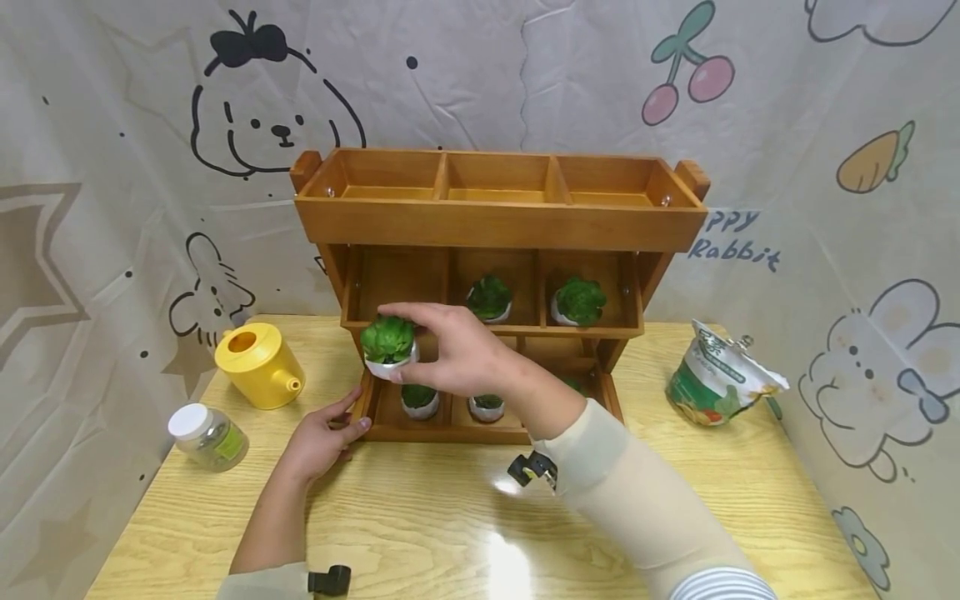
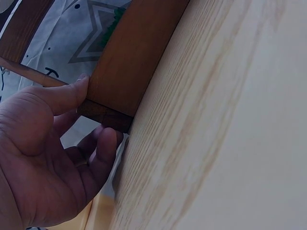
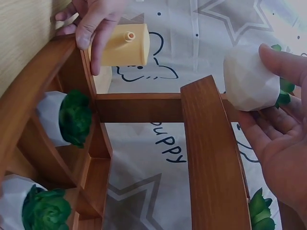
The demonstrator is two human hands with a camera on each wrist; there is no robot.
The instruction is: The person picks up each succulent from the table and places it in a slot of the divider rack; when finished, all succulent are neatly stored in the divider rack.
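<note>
My right hand [image 1: 468,354] holds a small potted succulent [image 1: 387,340] between thumb and fingers, in front of the left end of a three-tier wooden shelf [image 1: 495,225]. Its white faceted pot [image 3: 250,81] shows in the right wrist view. With thumb and fingers, my left hand [image 1: 318,442] grips the front left corner of the bottom tier [image 2: 129,62]. Two succulents stand in the middle tier, one in the center compartment [image 1: 489,298] and one in the right [image 1: 580,302]. More succulents [image 1: 419,402] sit in the bottom tier, partly hidden by my right arm.
Left of the shelf stand a yellow watering can [image 1: 258,367] and a tilted clear jar [image 1: 210,437] with a white lid. A green and white bag [image 1: 720,375], clipped at its top, rests at the right. A printed curtain [image 1: 465,75] surrounds the wooden table [image 1: 420,517].
</note>
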